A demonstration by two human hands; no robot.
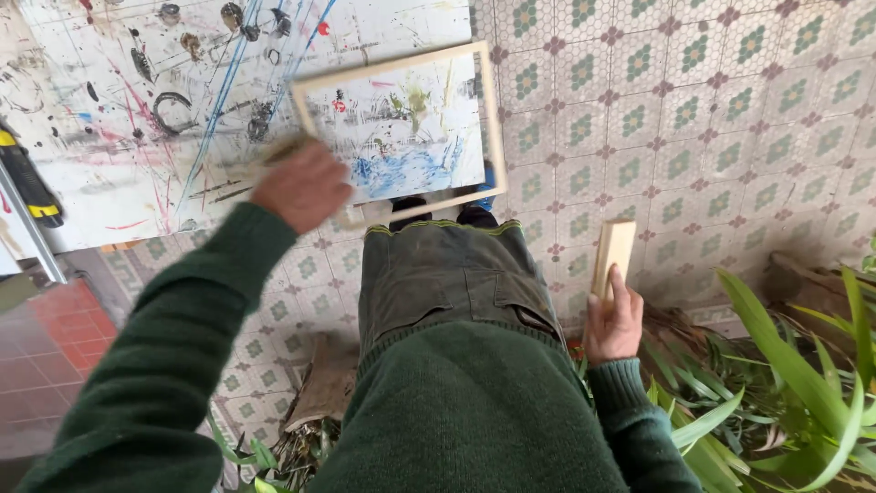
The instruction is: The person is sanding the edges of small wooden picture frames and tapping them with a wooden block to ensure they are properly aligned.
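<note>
Left of centre in the upper half of the frame, the left hand (pixel 303 187) is closing around the lower left corner of a pale wooden frame (pixel 494 119), holding it up at a slight tilt. The hand is blurred, so how its fingers are lying on the wood cannot be told. Through the frame's opening a paint-splashed surface is showing, with blue, green and red marks on white.

At right of centre, the right hand (pixel 613 321) is gripping the lower end of a short pale wooden block (pixel 613 254), fingers wrapped tight around it, the block standing nearly upright and well apart from the frame.

Filling the upper left of the frame, a white worktop (pixel 119 119) is lying streaked with black, blue and pink paint. At the far left edge a black and yellow tool (pixel 27 187) is resting on it.

The person is wearing a dark green sweater (pixel 456 411) and grey-green trousers (pixel 438 274), standing on a tiled floor (pixel 693 110) patterned with green and dark red flowers. Long green leaves (pixel 785 383) are spreading across the lower right corner, and red tiles (pixel 41 347) are showing at the lower left.
</note>
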